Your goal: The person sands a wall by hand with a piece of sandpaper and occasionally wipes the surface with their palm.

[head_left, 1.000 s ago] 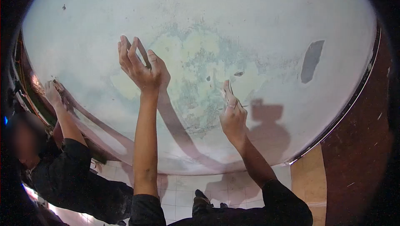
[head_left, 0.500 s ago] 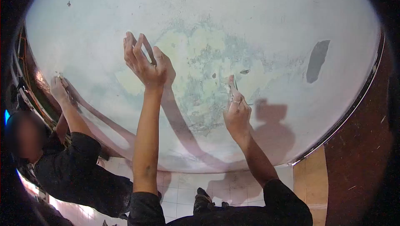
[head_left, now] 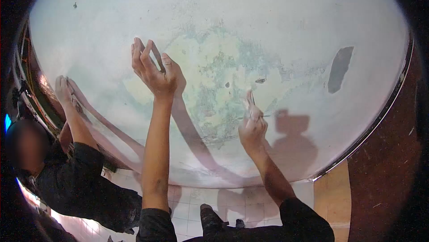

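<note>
Pale, flaking paint covers the ceiling (head_left: pixel 214 14), worn through to green and yellow patches around its middle. The right hand (head_left: pixel 252 128) is raised against that worn patch, its fingers (head_left: pixel 248 101) closed on a thin scraper (head_left: pixel 253 103) whose blade stands just above the fingertips, pressed to the surface; how much of the blade touches I cannot tell. The left hand (head_left: pixel 154 70) is lifted beside it, well apart, fingers spread loosely and curled, holding nothing, just short of the paint. A dark bare patch (head_left: pixel 338 68) lies far right. At the left, a co-worker's hand (head_left: pixel 62 91) reaches up to the ceiling's edge.
</note>
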`<action>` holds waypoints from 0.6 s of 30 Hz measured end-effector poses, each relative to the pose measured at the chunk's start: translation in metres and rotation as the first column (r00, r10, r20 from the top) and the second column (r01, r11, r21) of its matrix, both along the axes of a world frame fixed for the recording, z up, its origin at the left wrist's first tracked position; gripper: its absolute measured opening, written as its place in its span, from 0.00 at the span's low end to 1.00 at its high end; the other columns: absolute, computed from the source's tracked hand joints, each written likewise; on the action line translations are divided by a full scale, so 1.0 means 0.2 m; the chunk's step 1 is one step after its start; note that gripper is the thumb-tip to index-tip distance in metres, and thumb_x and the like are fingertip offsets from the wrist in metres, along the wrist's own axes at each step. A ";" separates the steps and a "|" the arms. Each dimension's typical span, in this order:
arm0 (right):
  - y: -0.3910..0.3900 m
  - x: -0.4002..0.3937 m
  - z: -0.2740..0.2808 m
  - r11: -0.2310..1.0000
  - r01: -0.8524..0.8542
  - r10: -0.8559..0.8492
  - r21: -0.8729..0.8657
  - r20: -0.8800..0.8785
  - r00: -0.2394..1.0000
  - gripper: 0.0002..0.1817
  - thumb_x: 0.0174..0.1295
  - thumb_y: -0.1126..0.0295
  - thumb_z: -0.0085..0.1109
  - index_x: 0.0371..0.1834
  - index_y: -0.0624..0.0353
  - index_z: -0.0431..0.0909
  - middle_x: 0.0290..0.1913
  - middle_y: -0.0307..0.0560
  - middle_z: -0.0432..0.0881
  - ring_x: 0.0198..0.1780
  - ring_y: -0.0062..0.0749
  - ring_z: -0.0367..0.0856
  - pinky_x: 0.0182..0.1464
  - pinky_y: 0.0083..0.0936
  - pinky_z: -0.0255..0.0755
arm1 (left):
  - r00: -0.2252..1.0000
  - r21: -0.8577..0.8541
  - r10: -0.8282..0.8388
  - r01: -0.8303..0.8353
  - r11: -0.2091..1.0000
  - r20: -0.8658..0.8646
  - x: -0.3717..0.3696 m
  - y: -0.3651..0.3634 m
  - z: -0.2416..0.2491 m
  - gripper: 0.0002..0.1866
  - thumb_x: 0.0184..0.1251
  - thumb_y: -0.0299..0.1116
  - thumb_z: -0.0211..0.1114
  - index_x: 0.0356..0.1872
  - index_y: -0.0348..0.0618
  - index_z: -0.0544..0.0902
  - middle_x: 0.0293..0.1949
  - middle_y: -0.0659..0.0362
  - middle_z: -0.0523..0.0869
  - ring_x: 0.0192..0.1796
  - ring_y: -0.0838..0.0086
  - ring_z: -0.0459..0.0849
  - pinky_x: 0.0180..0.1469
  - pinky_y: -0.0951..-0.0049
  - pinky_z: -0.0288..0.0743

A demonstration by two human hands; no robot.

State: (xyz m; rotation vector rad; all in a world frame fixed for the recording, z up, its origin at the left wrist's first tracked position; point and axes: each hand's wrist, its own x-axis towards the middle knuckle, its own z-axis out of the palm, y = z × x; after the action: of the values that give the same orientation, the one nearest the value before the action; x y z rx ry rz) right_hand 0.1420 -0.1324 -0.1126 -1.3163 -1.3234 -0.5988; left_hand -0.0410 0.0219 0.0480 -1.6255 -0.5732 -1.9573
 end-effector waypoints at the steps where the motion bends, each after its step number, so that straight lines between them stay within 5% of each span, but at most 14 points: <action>1: 0.00 0.00 -0.08 1.000 0.007 -0.007 0.016 -0.004 1.000 0.34 0.47 0.87 0.54 0.63 0.69 0.63 0.54 0.66 0.79 0.47 0.59 0.82 0.48 0.44 0.75 | 1.000 0.003 -0.004 0.004 1.000 0.001 0.00 0.00 0.00 0.24 0.63 0.33 0.59 0.61 0.44 0.73 0.70 0.47 0.66 0.74 0.51 0.60 0.71 0.51 0.51; 6: 0.03 -0.02 -0.16 0.996 0.032 -0.031 0.085 -0.013 0.999 0.31 0.49 0.86 0.53 0.61 0.69 0.64 0.51 0.67 0.81 0.44 0.61 0.83 0.42 0.46 0.77 | 1.000 0.010 0.010 -0.010 1.000 0.006 -0.01 0.00 0.01 0.23 0.64 0.35 0.58 0.60 0.44 0.74 0.69 0.47 0.67 0.73 0.52 0.60 0.71 0.52 0.51; 11: 0.03 -0.01 0.01 0.994 0.060 -0.068 -0.093 -0.086 0.994 0.26 0.52 0.85 0.54 0.57 0.70 0.66 0.48 0.68 0.81 0.44 0.60 0.83 0.43 0.43 0.78 | 1.000 0.022 0.014 -0.014 1.000 0.017 0.00 0.00 0.01 0.22 0.64 0.35 0.58 0.60 0.43 0.74 0.69 0.47 0.67 0.73 0.51 0.61 0.71 0.52 0.51; 14: 0.05 -0.01 -0.10 0.991 -0.082 0.090 0.103 -0.079 0.993 0.24 0.52 0.82 0.55 0.56 0.68 0.69 0.60 0.61 0.77 0.48 0.54 0.78 0.44 0.42 0.70 | 0.999 0.044 0.034 -0.035 0.998 0.023 0.01 0.00 0.01 0.21 0.70 0.42 0.54 0.59 0.41 0.75 0.69 0.47 0.68 0.72 0.55 0.62 0.71 0.53 0.54; 18: 0.06 -0.03 -0.32 1.000 -0.024 0.023 -0.006 -0.083 0.996 0.24 0.53 0.82 0.55 0.57 0.69 0.68 0.65 0.60 0.74 0.50 0.53 0.78 0.47 0.41 0.71 | 0.999 0.018 0.036 -0.036 0.999 0.011 0.00 0.01 0.01 0.22 0.68 0.40 0.56 0.59 0.41 0.74 0.69 0.46 0.68 0.72 0.53 0.62 0.70 0.53 0.53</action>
State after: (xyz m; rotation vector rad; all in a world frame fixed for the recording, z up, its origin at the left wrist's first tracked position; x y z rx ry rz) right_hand 0.1357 -0.1204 -0.1757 -1.3161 -1.2724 -0.5183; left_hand -0.0411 0.0244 0.0510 -1.5837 -0.5829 -1.9402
